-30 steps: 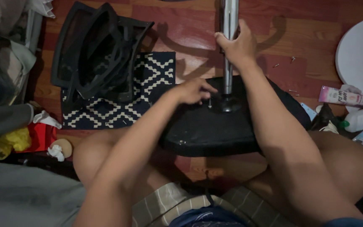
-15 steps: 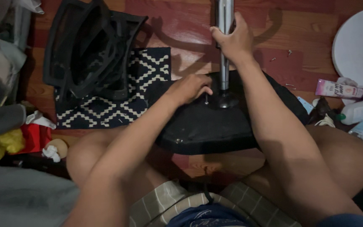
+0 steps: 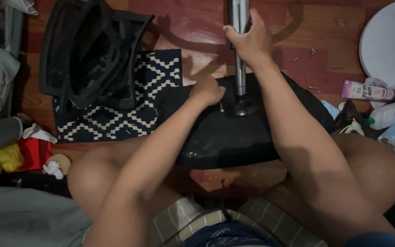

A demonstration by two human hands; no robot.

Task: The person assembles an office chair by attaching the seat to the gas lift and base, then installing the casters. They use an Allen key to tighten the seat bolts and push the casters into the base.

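With the right hand [image 3: 251, 43] clamped on the chrome pole [image 3: 239, 68] to keep it plumb, the left hand [image 3: 208, 90] pinching the screw [image 3: 221, 107] should seat it straight into the black base [image 3: 234, 137].

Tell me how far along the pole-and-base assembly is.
Done: the chrome pole stands upright in the centre socket of the black base. In hand: the right hand grips the pole, while the left hand works at a screw standing beside the socket, not yet sunk. Left: loose screws lie on the wooden floor, and the black mesh frame sits apart on the patterned mat.
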